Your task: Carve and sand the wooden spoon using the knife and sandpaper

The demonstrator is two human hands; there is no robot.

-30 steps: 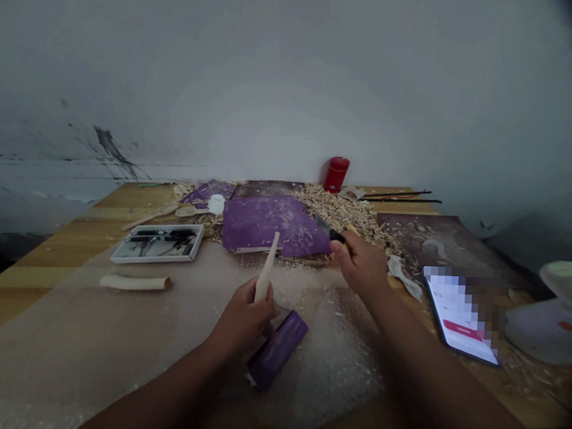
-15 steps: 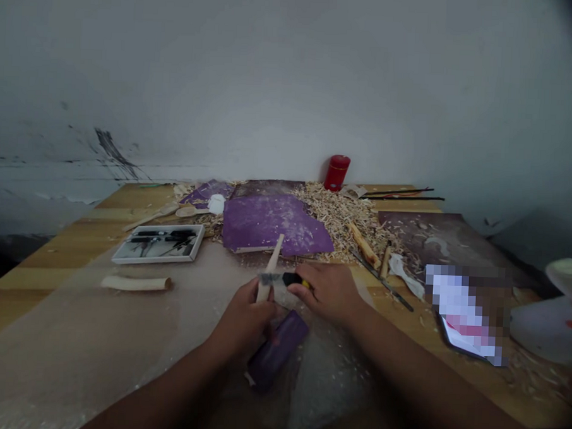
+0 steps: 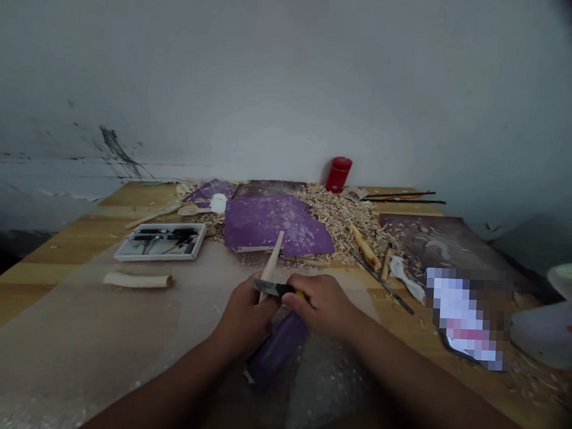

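Note:
My left hand (image 3: 244,311) is closed around a pale carved wooden stick (image 3: 273,258), whose tapering far end points up and away from me. My right hand (image 3: 324,303) grips a utility knife (image 3: 285,291) with a black and yellow handle. Its blade lies across the stick just above my left thumb. Under the hands is a folded purple sheet (image 3: 280,350), which looks like sandpaper, partly covered by my left hand. The lower end of the stick is hidden in my fist.
A white tray of tools (image 3: 158,257) and a short wooden piece (image 3: 138,281) sit at left. A purple sheet (image 3: 276,223), wood shavings (image 3: 343,210) and a red canister (image 3: 339,174) lie towards the wall. A phone (image 3: 466,323) and a white container (image 3: 546,324) are at right.
The knife has come nearer to me along the stick, and its blade has turned from nearly level to slanting. My right hand moved slightly down with it; my left hand keeps its hold.

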